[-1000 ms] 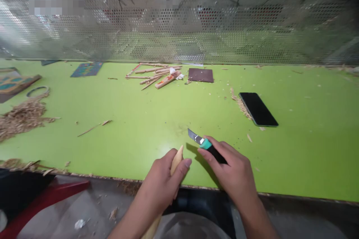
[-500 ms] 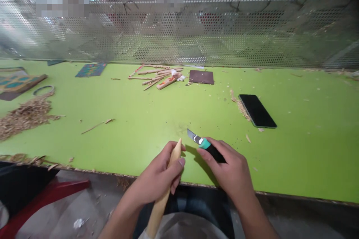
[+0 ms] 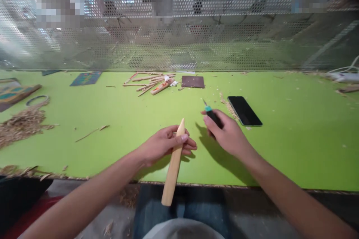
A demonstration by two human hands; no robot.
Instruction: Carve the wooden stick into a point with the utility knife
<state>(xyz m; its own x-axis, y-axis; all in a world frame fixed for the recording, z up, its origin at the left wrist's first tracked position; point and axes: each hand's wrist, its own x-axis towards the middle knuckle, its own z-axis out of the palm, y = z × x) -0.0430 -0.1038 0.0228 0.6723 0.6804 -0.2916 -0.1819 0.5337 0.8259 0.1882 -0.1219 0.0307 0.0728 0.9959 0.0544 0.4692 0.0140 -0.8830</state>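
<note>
My left hand (image 3: 172,142) pinches a pale piece of wood (image 3: 173,170) between thumb and fingers. One end of the wood is cut to a point and faces away from me; its blunt end hangs past the table's front edge. In my right hand (image 3: 224,130) is a utility knife (image 3: 213,116) with a black and teal handle, raised over the green table (image 3: 117,157). Its blade points up and away, clear of the wood. A black phone (image 3: 244,111) lies just right of the knife hand.
Several thin carved sticks (image 3: 151,79) and a brown sandpaper sheet (image 3: 193,81) lie toward the back, before a perforated metal screen (image 3: 168,48). Wood shavings (image 3: 24,123) and a tape ring (image 3: 37,100) are at the left. A white power strip (image 3: 343,77) sits far right.
Both hands have moved forward over the table. The wood has come away from my body, showing its blunt end. The knife has risen away from the wood, and my view has shifted slightly.
</note>
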